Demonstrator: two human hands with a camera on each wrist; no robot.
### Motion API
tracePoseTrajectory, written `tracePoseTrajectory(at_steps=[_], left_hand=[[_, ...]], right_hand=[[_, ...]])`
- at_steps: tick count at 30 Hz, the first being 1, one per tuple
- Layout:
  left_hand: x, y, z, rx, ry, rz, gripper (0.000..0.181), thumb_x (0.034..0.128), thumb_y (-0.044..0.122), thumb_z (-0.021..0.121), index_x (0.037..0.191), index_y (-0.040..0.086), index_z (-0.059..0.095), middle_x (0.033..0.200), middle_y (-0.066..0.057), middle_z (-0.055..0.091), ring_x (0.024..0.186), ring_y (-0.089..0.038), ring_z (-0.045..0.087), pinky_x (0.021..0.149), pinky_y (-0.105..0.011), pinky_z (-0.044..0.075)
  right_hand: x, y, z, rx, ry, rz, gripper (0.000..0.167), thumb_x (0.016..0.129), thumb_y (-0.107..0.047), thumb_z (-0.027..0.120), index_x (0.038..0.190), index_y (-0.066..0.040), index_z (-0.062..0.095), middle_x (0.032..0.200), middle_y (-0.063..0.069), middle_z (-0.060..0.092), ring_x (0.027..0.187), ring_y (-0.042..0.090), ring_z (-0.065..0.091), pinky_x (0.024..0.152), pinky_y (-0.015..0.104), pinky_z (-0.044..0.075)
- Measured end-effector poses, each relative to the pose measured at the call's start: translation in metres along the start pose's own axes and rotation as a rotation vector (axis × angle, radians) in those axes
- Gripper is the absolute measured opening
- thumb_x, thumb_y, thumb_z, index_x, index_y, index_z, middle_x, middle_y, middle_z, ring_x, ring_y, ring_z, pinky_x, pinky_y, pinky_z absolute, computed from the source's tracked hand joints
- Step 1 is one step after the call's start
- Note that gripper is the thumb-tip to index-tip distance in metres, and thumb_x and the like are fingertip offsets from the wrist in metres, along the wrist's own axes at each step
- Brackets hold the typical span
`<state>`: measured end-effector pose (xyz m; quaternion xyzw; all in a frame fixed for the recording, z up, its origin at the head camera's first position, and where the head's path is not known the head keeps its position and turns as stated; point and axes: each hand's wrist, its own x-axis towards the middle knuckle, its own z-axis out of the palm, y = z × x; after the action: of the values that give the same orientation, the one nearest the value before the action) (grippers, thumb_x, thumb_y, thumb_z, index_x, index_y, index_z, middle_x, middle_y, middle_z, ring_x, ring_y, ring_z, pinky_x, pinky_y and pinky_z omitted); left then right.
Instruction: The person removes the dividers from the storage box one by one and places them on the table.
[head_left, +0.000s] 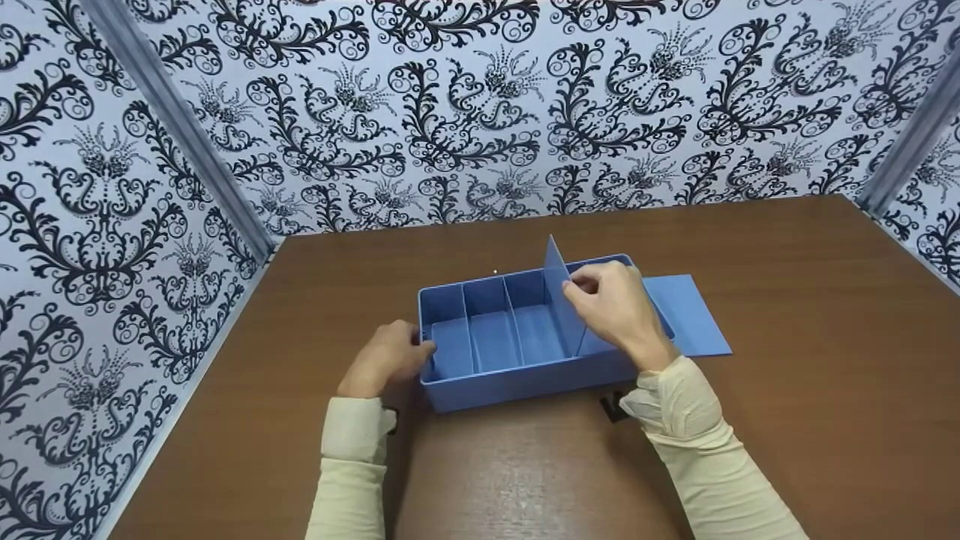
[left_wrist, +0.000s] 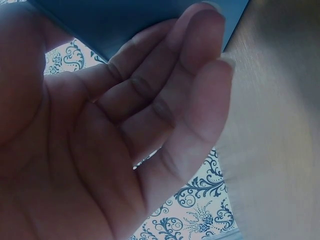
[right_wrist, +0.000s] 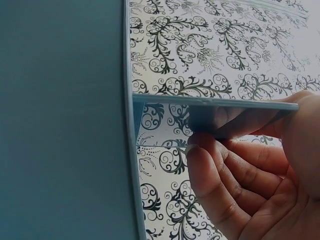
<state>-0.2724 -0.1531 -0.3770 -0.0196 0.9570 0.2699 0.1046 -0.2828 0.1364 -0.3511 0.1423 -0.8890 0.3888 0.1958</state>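
Two hands worked at one blue box on the brown table (head_left: 480,487) in the head view. We saw the left hand (head_left: 382,356) at the blue box's (head_left: 495,386) nine o'clock end, gripping the end wall: thumb over the rim, fingers outside. The right hand (head_left: 613,304) pinched a blue divider (head_left: 562,296) between thumb and fingers; it stood upright in the box, just toward one o'clock of its middle — well above the rim. Two thin partitions (head_left: 512,319) ran across the box on its nine o'clock side, and a flat blue sheet (head_left: 690,315) lay at three o'clock.

In the left wrist view, we found the fingers curved and close together, with the box at twelve o'clock.

In the right wrist view, the box filled nine o'clock; the divider pointed to three, fingers bent beneath it.
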Motion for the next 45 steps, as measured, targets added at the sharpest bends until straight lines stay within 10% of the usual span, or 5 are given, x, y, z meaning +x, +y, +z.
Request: tracePoseTrajectory(at_steps=[45], left_hand=[[-0.002, 0.000, 0.000, -0.054, -0.003, -0.023, 0.028, 0.0992, 0.024, 0.056, 0.115, 0.002, 0.065, 0.084, -0.010, 0.059, 0.076, -0.022, 0.058, 0.063, -0.032, 0.045]], right_hand=[[0.002, -0.001, -0.017, 0.032, 0.014, 0.049, 0.018, 0.090, -0.013, 0.067, 0.099, 0.000, 0.077, 0.090, 0.013, 0.075, 0.078, 0.024, 0.068, 0.072, 0.037, 0.052]])
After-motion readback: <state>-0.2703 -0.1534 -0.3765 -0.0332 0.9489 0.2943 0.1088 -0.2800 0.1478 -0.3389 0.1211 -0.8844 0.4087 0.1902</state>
